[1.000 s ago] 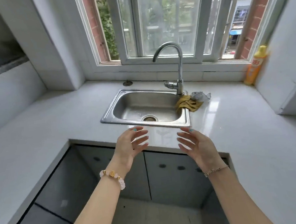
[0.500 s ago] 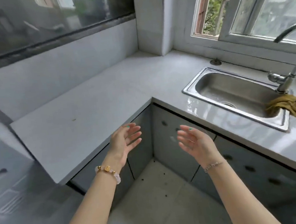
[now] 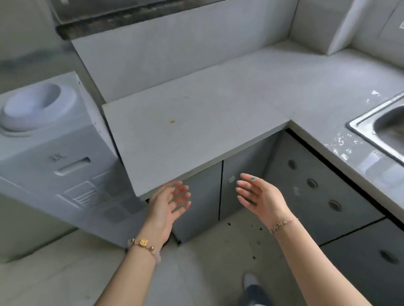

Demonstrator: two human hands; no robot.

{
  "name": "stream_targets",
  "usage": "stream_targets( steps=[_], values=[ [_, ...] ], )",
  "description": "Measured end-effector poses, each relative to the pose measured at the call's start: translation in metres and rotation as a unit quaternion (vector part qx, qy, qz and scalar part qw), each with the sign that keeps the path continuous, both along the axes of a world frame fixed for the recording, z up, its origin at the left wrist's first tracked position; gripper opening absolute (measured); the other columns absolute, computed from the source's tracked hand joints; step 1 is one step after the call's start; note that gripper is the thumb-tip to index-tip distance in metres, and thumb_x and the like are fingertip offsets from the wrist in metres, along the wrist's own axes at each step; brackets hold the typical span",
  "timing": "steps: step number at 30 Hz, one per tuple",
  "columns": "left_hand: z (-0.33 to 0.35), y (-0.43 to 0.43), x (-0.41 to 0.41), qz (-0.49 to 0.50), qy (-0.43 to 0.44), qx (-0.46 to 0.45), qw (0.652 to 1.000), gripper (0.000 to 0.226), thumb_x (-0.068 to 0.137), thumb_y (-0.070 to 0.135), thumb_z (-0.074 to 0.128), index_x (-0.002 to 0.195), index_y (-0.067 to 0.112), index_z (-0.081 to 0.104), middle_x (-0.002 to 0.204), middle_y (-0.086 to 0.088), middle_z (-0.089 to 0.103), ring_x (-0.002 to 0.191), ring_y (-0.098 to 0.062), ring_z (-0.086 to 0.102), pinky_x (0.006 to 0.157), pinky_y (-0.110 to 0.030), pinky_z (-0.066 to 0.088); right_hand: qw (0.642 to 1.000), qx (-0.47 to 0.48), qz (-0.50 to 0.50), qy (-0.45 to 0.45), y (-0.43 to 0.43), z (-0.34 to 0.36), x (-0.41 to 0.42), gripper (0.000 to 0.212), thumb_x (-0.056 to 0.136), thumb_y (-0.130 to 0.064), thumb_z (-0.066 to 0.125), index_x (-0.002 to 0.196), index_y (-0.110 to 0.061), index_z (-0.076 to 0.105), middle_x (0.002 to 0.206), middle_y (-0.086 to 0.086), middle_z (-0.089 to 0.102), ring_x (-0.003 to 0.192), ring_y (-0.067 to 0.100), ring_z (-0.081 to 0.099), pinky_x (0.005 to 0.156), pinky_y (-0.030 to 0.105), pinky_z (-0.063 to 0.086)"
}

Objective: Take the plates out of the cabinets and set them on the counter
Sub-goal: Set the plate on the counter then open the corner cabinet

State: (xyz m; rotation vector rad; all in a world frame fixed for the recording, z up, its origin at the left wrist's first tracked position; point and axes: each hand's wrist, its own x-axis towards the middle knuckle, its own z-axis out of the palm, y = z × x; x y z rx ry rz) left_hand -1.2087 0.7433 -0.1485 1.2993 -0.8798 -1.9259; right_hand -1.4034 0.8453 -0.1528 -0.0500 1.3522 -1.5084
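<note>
Nothing looks done yet: the left hand (image 3: 169, 206) and right hand (image 3: 263, 196) hover loose-fingered and empty before the closed cabinet doors (image 3: 207, 217), no plates show, presumably shut inside, and the counter (image 3: 193, 128) holds none

L: our bare left hand (image 3: 168, 207) w/ teal-painted nails, palm turned inward, fingers (image 3: 181, 196) loose & slightly spread, holding nothing | R: our bare right hand (image 3: 263, 197), same polish, palm inward, fingers relaxed, holding nothing | arms: both forearms bare, extended fwd, hands apart, approx. level
</note>
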Motion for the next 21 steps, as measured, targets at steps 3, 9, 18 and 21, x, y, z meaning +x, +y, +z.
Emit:
stream_targets(
  steps=[3,9,18,21],
  values=[
    [-0.017,0.002,-0.005,0.024,0.001,0.049,0.999,0.022,0.096,0.009,0.040,0.093,0.009,0.062,0.087,-0.007,0.069,0.078,-0.020,0.064,0.075,-0.036,0.053,0.999,0.017,0.024,-0.019,-0.015,-0.012,-0.010,0.028,0.096,-0.018,0.044,0.112,-0.008,0.064,0.090,0.004,0.068,0.085,0.019,0.064,0.075,0.030,0.051],
    [-0.053,0.006,-0.061,0.081,0.131,0.239,0.959,0.024,0.095,0.014,0.040,0.100,0.005,0.062,0.102,-0.010,0.068,0.098,-0.025,0.061,0.086,-0.041,0.049,0.996,0.051,0.041,-0.054,-0.033,-0.029,-0.050,0.025,0.095,-0.017,0.046,0.108,-0.009,0.065,0.087,0.004,0.068,0.081,0.019,0.065,0.076,0.030,0.051],
    [-0.110,-0.023,-0.150,0.266,0.254,0.275,0.888,0.051,0.102,0.033,0.019,0.130,0.002,0.048,0.140,-0.012,0.049,0.131,-0.027,0.043,0.106,-0.045,0.034,0.989,0.088,0.097,-0.069,-0.044,-0.058,-0.105,0.023,0.094,-0.018,0.046,0.101,-0.013,0.067,0.083,0.001,0.070,0.080,0.018,0.066,0.075,0.029,0.051],
    [-0.115,-0.032,-0.167,0.298,0.284,0.262,0.873,0.057,0.101,0.039,0.016,0.135,0.004,0.044,0.144,-0.011,0.045,0.136,-0.026,0.038,0.111,-0.045,0.029,0.987,0.095,0.101,-0.079,-0.047,-0.066,-0.119,0.023,0.094,-0.018,0.047,0.102,-0.013,0.068,0.084,0.001,0.070,0.080,0.018,0.066,0.078,0.030,0.051]
  ],
)
